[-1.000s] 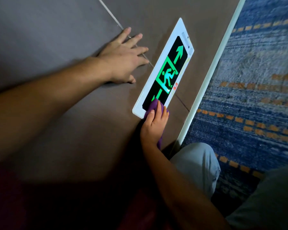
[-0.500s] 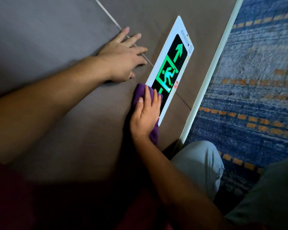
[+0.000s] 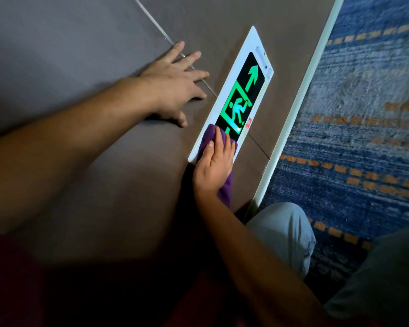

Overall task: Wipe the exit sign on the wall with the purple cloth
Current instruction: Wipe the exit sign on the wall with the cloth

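The exit sign (image 3: pixel 244 90) is a white-framed panel with a lit green running figure and arrow on black, set low in the brown wall. My right hand (image 3: pixel 214 167) lies flat on the purple cloth (image 3: pixel 224 190), pressing it over the sign's near end and hiding that corner. Cloth shows above my fingertips and hangs below my wrist. My left hand (image 3: pixel 175 87) rests with fingers spread on the wall, left of the sign, holding nothing.
A metal joint strip (image 3: pixel 151 18) runs diagonally across the wall (image 3: pixel 80 55) under my left fingers. A white skirting strip (image 3: pixel 300 100) divides wall from the blue carpet with orange dashes (image 3: pixel 364 114). My knee in grey trousers (image 3: pixel 286 232) is near the skirting.
My right hand has slid the cloth from the sign's left border back across its near end. The left hand stays planted on the wall.
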{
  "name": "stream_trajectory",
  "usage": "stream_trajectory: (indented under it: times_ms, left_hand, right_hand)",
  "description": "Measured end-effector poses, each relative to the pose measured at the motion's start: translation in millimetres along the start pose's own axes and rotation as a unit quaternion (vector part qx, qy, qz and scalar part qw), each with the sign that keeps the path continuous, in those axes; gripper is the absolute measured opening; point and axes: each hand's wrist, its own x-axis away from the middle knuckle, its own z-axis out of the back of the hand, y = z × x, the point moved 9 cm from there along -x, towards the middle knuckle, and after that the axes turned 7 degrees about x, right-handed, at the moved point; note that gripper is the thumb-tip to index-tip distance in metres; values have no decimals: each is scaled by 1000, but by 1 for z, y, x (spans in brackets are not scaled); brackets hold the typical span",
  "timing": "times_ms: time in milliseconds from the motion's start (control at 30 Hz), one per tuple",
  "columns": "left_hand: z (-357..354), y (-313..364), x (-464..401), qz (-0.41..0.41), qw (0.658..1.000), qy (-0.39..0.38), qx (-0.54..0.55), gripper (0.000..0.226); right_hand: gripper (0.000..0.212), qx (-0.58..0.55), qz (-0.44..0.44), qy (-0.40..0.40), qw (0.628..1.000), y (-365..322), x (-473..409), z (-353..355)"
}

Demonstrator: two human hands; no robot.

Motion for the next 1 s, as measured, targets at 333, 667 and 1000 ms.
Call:
stream_trajectory:
  times_ms: [333,667,1000]
  left_hand:
    - [0,3,2,2,1000,-14,-6,97]
    - [2,10,-1,10,1000,-25,-8,95]
    - [5,5,-14,38,997,52,37,102]
  right_hand:
    - [49,62,29,-2,998,25,-6,0]
    - [45,28,-32,-4,999,25,-7,4]
    - [45,15,-11,-32,999,4,-10,3]
